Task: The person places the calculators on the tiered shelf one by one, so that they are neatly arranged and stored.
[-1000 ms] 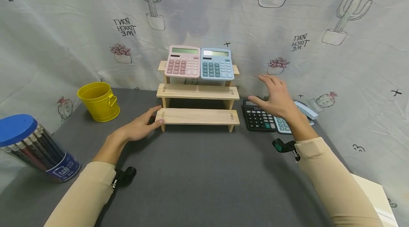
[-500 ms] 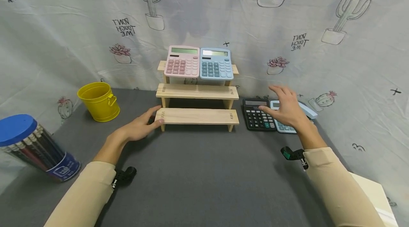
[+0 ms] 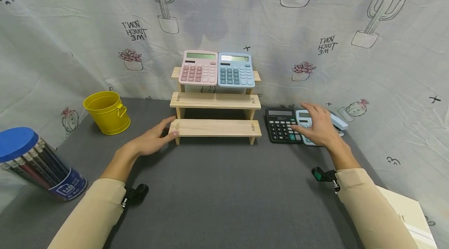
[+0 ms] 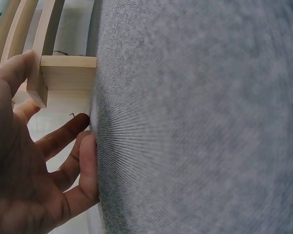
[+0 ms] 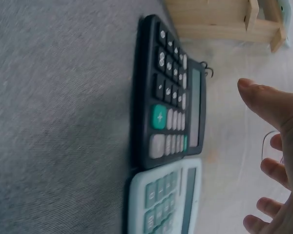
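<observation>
At the left end of the bottom step of a three-tier wooden display stand (image 3: 215,127), my left hand (image 3: 151,140) holds the board between thumb and forefinger. The left wrist view shows this hand (image 4: 34,161) with its other fingers loosely bent below the board. My right hand (image 3: 319,126) hovers over a light blue calculator (image 3: 304,119), fingers spread and apart from it, and hides part of its keys. A black calculator (image 3: 280,124) lies flat just left of it. On the top tier lean a pink calculator (image 3: 199,67) and a blue calculator (image 3: 236,70), side by side.
A yellow bucket (image 3: 108,113) stands left of the stand. Nearer, at the left edge, is a blue-lidded tub of pencils (image 3: 45,167). A light blue stapler (image 3: 338,122) sits beyond the right hand. A printed cactus cloth (image 3: 210,15) hangs behind the grey table (image 3: 224,194).
My right hand has moved right and down, from beside the stand to above the light blue calculator. The left hand has stayed at the bottom step.
</observation>
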Demonstrator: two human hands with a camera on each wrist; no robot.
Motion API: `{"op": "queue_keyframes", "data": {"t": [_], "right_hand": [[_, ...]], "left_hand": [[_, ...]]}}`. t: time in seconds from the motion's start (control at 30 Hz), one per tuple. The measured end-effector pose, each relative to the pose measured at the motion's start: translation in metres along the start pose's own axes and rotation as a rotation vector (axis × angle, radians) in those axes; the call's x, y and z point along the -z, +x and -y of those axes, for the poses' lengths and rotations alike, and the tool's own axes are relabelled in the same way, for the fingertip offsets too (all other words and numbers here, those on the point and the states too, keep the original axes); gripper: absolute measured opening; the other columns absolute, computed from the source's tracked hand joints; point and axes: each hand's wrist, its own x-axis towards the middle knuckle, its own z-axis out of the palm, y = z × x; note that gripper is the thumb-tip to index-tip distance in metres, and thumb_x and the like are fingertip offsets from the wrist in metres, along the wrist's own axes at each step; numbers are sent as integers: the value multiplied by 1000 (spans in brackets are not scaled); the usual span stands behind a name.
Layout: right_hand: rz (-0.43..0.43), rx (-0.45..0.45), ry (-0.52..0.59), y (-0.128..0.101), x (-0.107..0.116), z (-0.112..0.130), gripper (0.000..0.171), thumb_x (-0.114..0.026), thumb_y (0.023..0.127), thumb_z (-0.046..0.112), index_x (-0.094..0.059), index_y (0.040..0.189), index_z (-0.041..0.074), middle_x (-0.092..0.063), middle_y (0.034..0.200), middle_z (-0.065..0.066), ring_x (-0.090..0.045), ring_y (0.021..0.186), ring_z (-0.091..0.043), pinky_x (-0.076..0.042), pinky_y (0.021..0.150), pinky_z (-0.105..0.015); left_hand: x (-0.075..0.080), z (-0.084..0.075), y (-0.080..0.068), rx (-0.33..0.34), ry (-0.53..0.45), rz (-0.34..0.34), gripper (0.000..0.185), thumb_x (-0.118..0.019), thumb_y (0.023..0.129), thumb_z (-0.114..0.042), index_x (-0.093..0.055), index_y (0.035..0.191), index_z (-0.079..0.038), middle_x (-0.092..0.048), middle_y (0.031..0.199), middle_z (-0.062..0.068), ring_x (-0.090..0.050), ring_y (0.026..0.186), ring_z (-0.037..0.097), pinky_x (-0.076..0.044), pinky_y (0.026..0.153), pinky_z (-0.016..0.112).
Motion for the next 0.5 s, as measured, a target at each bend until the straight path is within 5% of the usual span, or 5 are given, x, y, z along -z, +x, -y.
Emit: {"op": "queue_keyframes", "data": {"t": [0.23,0.5], "right_hand": [[-10,2,-24,-7,-8,-18,80,-82,87,27,-43,149,-4,-44,146,-34,-39,134,-54,-22,110,-71],[58,-101,-34,-13,-16,-35,79,-80,89,25,-40,150,-5,-40,149,-34,-33,138,-56,-17,113,-73]], "left_hand": [[0,-3,-2,-8,-2,3,82,-43,106,-59,-5,166,-18,-22,164,31,-28,146,53,-28,109,74],[1,-3,-3,-23,-2,0,81,-43,107,-57,-7,166,-16,-21,165,28,-27,148,51,-28,111,72]]}}
